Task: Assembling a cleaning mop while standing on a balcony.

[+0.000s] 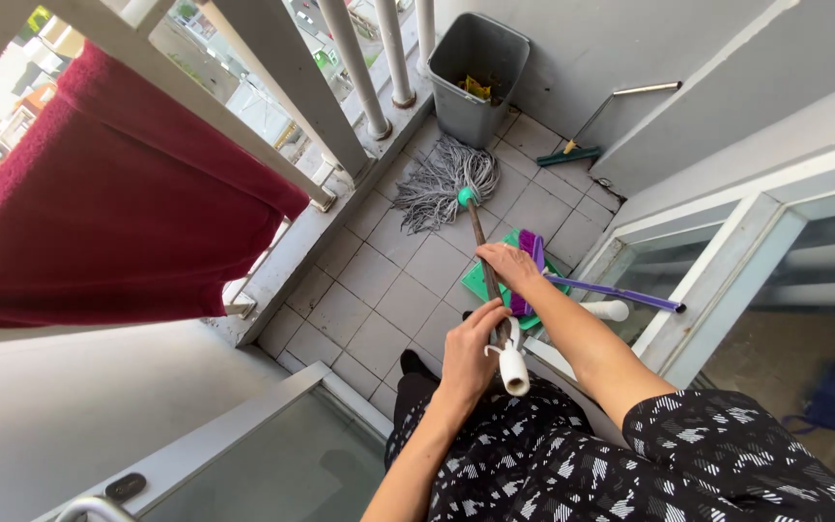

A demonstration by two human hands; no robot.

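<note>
Closest in, a lap of black cloth flecked with white filled the bottom of the view, and above it the left hand was wrapped tight around the upper end of a mop handle, fingers closed on the thin brownish pole just below its white plastic cap. Far to the left, a thick dark-red towel hung in soft folds over a pale painted railing. The pole ran down to a teal collar and a fan of grey stringy yarn, the mop head, spread flat on pale square floor tiles. Behind it stood a grey plastic bin with squared, tapering walls. The right hand gripped the pole lower down, fingers curled round it, just above a green dustpan and a purple brush with a long slim handle. A small green-headed broom leaned against the smooth grey wall at right.
</note>
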